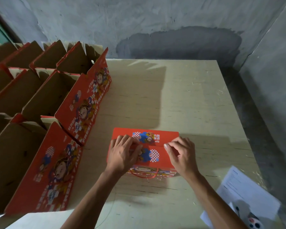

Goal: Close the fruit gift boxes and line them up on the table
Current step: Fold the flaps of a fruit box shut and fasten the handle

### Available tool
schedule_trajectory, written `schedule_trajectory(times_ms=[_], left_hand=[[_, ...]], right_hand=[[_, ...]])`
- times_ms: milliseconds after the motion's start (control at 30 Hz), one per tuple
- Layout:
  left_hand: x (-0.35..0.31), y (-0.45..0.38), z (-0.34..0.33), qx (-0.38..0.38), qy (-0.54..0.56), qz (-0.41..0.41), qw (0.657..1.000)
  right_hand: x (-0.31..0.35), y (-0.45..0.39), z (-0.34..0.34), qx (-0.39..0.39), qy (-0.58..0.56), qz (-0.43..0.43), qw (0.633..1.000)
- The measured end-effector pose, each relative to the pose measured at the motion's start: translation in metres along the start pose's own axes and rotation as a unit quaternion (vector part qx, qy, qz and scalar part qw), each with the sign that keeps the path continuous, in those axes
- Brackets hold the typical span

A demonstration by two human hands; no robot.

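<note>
The red gift box [144,151] sits on the pale surface [188,100], well to the right of the open boxes [48,96] standing in rows. Its long axis runs left to right, and the seam between its 2 top flaps runs the same way. The left hand [122,154] presses flat on the left end of that seam, its grip wide. The right hand [182,154] pinches the flap edge at the right end, its grip narrow. Both hands look equally near.
</note>
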State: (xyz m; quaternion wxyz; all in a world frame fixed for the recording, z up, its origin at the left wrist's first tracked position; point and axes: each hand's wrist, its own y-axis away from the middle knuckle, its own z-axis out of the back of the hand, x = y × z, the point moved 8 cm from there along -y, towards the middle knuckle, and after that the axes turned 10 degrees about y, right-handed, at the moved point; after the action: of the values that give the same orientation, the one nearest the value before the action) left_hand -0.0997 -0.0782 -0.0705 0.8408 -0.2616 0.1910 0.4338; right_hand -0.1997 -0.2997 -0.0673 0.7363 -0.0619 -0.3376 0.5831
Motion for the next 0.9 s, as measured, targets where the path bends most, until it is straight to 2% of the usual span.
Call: schedule_trajectory(times_ms=[67, 233, 333, 467, 567, 667, 767, 833, 900], left_hand=[[-0.002, -0.002, 0.0, 0.001, -0.017, 0.011, 1.0], [-0.002, -0.006, -0.002, -0.003, -0.017, 0.038, 0.999], [-0.004, -0.007, -0.006, 0.008, -0.044, 0.04, 0.998], [-0.003, -0.006, -0.015, 0.061, -0.078, 0.055, 0.994], [-0.019, -0.005, -0.018, 0.062, -0.062, 0.01, 0.996], [-0.034, -0.003, -0.02, 0.042, -0.043, -0.031, 0.998], [-0.024, -0.005, -0.01, 0.012, -0.005, 0.029, 1.0], [-0.004, -0.001, 0.003, -0.016, -0.031, 0.099, 0.994], [0.021, 0.01, 0.013, -0.025, -0.011, 0.18, 0.983]], right_hand=[[-0.002, -0.001, -0.003, 0.013, -0.035, -0.007, 0.999], [-0.016, 0.0, -0.017, 0.093, -0.123, -0.09, 0.984], [-0.017, 0.001, -0.017, 0.091, -0.131, -0.107, 0.981], [-0.015, 0.006, -0.02, 0.09, -0.136, -0.127, 0.978], [-0.013, 0.007, -0.023, 0.117, -0.146, -0.149, 0.971], [-0.011, 0.012, -0.022, 0.095, -0.179, -0.175, 0.963], [-0.017, 0.026, -0.027, 0.094, -0.254, -0.268, 0.925], [-0.022, 0.033, -0.032, 0.107, -0.288, -0.331, 0.892], [-0.026, 0.037, -0.034, 0.117, -0.262, -0.345, 0.894]])
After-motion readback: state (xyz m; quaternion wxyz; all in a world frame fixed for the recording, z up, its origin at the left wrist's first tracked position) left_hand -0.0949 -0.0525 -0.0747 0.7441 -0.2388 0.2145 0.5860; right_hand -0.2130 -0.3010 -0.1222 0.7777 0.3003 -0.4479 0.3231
